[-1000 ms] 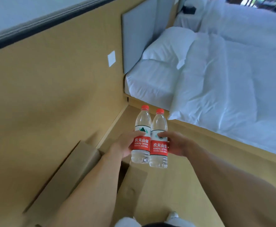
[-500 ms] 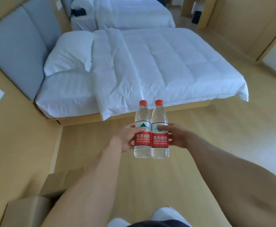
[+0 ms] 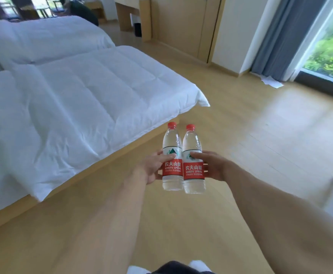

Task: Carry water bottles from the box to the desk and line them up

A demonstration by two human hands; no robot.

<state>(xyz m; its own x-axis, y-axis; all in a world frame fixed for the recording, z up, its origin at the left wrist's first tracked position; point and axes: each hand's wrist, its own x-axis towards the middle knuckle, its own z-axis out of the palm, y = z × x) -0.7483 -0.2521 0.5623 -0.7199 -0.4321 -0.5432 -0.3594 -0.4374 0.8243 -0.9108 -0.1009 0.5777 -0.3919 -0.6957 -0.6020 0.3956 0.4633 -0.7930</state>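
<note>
Left hand (image 3: 153, 167): grips the left bottle (image 3: 172, 161), thumb curled over its red label.
Right hand (image 3: 214, 166): grips the right bottle (image 3: 193, 165), thumb across the label's top edge.
Bottles: upright, red-capped, side by side and touching, held in the air above the wooden floor (image 3: 260, 135).
Bed (image 3: 82, 95): white duvet, at left.
Desk (image 3: 130, 10): possibly the blurred wooden unit at the far wall.

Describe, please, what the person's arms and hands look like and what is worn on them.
Both forearms are bare as far as the frame shows: no sleeves in view. The left hand and right hand wear no gloves, and no watch, ring or bracelet is visible on either.
</note>
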